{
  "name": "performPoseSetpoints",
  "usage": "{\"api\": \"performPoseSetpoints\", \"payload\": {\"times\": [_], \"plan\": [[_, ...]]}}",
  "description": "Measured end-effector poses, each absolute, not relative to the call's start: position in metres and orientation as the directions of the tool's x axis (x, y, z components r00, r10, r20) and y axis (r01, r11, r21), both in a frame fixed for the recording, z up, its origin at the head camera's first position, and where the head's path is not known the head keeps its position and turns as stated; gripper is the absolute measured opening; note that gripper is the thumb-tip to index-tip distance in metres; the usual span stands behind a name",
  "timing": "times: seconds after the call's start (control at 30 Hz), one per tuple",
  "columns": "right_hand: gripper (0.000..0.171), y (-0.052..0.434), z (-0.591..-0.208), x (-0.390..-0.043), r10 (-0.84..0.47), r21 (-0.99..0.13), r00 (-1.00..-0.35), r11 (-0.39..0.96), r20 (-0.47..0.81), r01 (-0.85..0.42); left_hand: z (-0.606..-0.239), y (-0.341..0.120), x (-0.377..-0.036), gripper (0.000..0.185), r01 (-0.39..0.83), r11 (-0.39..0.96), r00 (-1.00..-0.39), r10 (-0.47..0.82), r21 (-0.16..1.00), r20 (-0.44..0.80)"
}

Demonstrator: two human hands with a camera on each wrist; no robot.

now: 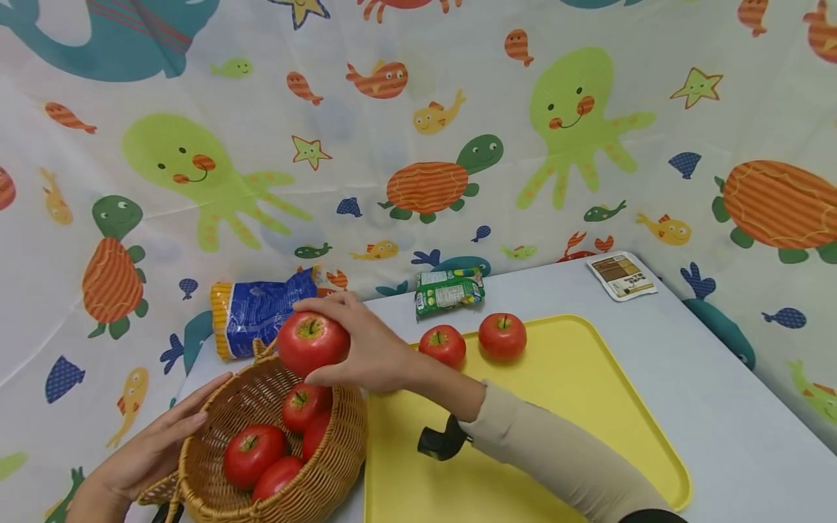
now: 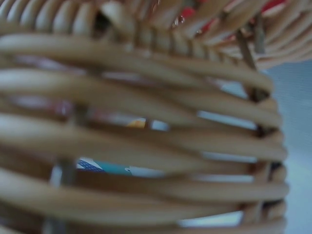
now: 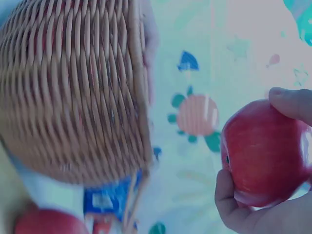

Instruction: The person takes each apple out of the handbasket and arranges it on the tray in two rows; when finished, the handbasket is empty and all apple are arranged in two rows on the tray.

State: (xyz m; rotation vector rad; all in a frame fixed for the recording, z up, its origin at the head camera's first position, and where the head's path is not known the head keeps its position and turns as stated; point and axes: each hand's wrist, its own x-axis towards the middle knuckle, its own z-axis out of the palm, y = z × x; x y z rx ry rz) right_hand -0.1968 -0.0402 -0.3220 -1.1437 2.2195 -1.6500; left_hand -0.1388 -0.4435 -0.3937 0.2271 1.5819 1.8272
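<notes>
My right hand (image 1: 366, 345) holds a red apple (image 1: 314, 343) between thumb and fingers, above the far right rim of a wicker basket (image 1: 349, 436). In the right wrist view the held apple (image 3: 263, 153) is apart from the basket's woven side (image 3: 73, 92). Several more red apples lie inside the basket, one of them a large apple (image 1: 255, 456) near the middle. My left hand (image 1: 160, 439) rests against the basket's left rim with its fingers extended. Woven wicker (image 2: 136, 141) fills most of the left wrist view, hiding that hand.
A yellow tray (image 1: 523, 436) right of the basket bears two apples, a left one (image 1: 442, 346) and a right one (image 1: 502, 337), at its far edge. Behind stand a blue packet (image 1: 258, 312) and a green packet (image 1: 450, 292). A flat white-and-brown packet (image 1: 621, 276) lies at far right.
</notes>
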Motion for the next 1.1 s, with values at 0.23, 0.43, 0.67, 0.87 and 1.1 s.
{"api": "performPoseSetpoints", "payload": {"times": [0.23, 0.43, 0.67, 0.87, 1.1], "plan": [[0.078, 0.017, -0.322, -0.210, -0.550, -0.889, -0.785, 0.154, 0.285, -0.431, -0.396, -0.445, -0.139, 0.056, -0.359, 0.047, -0.761, 0.563, 0.932, -0.322], [0.079, 0.062, -0.330, -0.216, -0.474, -0.910, -0.846, 0.190, 0.244, -0.369, -0.397, -0.446, -0.139, 0.057, -0.361, 0.013, -0.748, 0.592, 0.932, -0.298], [0.079, 0.116, -0.345, -0.218, -0.379, -0.924, -0.906, 0.247, 0.186, -0.293, -0.398, -0.447, -0.139, 0.056, -0.369, 0.014, -0.745, 0.593, 0.929, -0.305], [0.079, 0.163, -0.364, -0.222, -0.299, -0.927, -0.943, 0.289, 0.149, -0.238, -0.398, -0.448, -0.138, 0.058, -0.365, -0.018, -0.725, 0.633, 0.931, -0.272], [0.081, 0.203, -0.381, -0.222, -0.202, -0.909, -0.973, 0.377, 0.109, -0.180, -0.398, -0.445, -0.139, 0.060, -0.355, -0.048, -0.714, 0.659, 0.934, -0.237]]}}
